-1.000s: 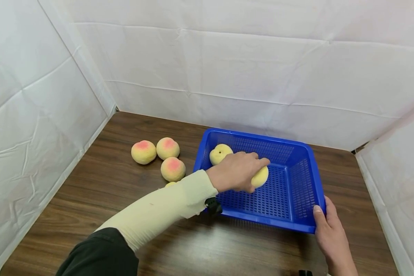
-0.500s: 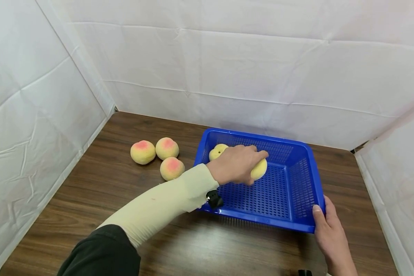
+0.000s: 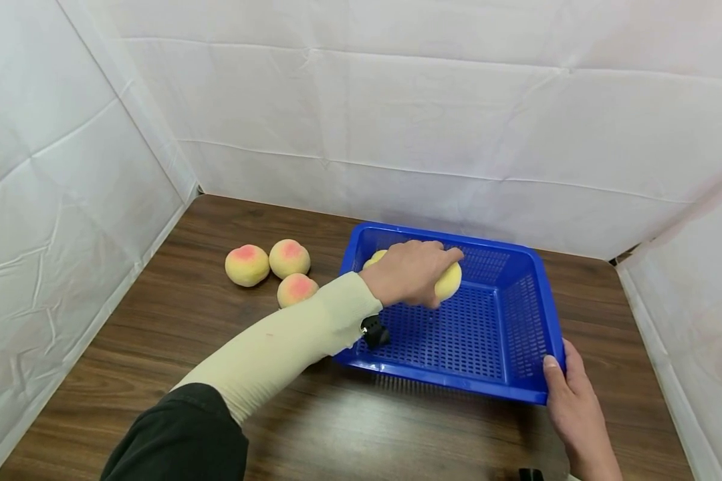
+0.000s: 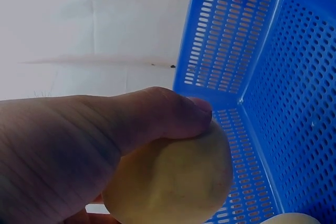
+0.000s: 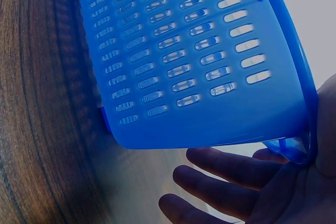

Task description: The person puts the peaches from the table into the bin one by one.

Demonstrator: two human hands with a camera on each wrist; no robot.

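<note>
A blue plastic basket (image 3: 445, 381) with slotted walls stands on the wooden table. My left hand (image 3: 408, 272) is over its left part, holding a yellow peach (image 3: 449, 282). The left wrist view shows the thumb pressed on top of that peach (image 4: 173, 182), with the other fingers mostly hidden. Behind the hand, a second peach (image 3: 374, 256) lies in the basket's far left corner, largely covered. My right hand (image 3: 579, 414) grips the basket's near right corner, thumb over the rim. In the right wrist view, several fingers (image 5: 220, 190) stretch out beside the basket's end.
Left of the basket, three pink-topped peaches sit on the table: one at far left (image 3: 247, 265), one at the back (image 3: 289, 258), one in front (image 3: 297, 289) partly behind the left sleeve. White sheeting (image 3: 349, 113) encloses the table's back and sides.
My left hand has moved slightly up and away in the head view, toward the basket's back, with the peach in it. A peach glimpsed beside the sleeve is now hidden. The right hand keeps its hold.
</note>
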